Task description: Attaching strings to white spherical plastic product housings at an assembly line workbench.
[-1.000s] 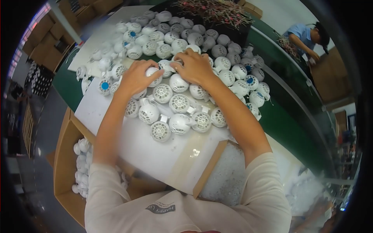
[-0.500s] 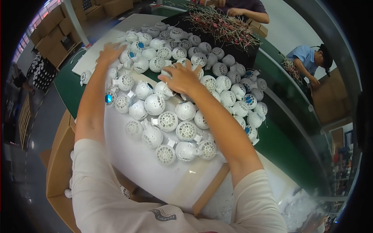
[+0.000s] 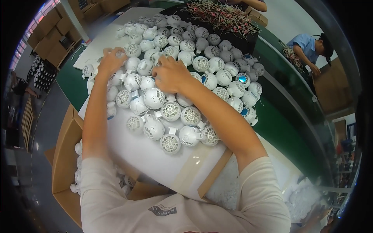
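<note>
Many white ball-shaped plastic housings [image 3: 154,98] with lattice grilles and small square necks lie heaped across the table in front of me. A few carry shiny blue discs [image 3: 242,79]. At the heap's left side rests my left hand [image 3: 112,61], its bent fingers apart over the housings at that edge. My right hand [image 3: 171,74] lies palm down in the middle of the heap, fingers curved and spread against the housings around it. Its palm hides what lies beneath. I see no housing lifted by either hand.
An open cardboard box [image 3: 64,163] with more white housings stands at lower left. Bundled thin wires [image 3: 221,17] lie on a black surface at the far side. Another person [image 3: 307,50] works at the right beyond a rail. A clear plastic bag [image 3: 301,206] sits at lower right.
The view has shifted slightly. Both hands have bent their fingers more, and the right has moved a little left. Housings around them have rolled and shifted; some blue discs no longer show.
</note>
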Available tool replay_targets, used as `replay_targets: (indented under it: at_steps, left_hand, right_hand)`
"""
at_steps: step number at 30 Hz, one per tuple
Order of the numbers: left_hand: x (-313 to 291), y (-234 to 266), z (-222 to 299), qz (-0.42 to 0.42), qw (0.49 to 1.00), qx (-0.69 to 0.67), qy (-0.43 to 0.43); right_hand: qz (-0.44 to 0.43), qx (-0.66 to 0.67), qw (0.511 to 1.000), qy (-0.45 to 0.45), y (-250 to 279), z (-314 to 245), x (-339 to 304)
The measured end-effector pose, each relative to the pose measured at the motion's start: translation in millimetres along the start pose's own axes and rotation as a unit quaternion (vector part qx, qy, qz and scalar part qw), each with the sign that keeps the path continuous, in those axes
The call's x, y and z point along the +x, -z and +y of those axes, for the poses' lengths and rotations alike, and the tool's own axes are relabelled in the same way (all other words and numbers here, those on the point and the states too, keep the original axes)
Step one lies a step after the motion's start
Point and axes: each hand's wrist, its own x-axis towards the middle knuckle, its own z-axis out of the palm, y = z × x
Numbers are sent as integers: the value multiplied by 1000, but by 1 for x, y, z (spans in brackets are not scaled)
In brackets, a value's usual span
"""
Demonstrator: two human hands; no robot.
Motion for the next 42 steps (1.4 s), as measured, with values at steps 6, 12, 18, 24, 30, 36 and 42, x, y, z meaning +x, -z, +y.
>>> replay_targets:
  at_steps: [6,12,18,24,30,36,42]
  left_hand:
    - [-57,26,2,23,997,-37,65]
    - [-60,9,-1,51,996,30,72]
    - [-89,20,23,-65,993,-56,76]
    - [-146,30,62,-59,993,-48,92]
    - [-174,20,77,-55,987,-127,76]
    - [-214,48,84,9,991,-131,-30]
    - [-298,58,34,1,999,-46,2]
  right_hand:
    - [-87,-21,995,34,40,-40,-51]
    - [-73,-2,997,7,53,-50,-63]
    - [62,79,994,-39,34,-43,-74]
    - [-94,98,991,10,66,-26,-118]
    - [-116,77,990,-34,97,-5,-153]
    - [-33,1,997,-75,76,6,-205]
    - [-112,0,991,-71,104,8,-222]
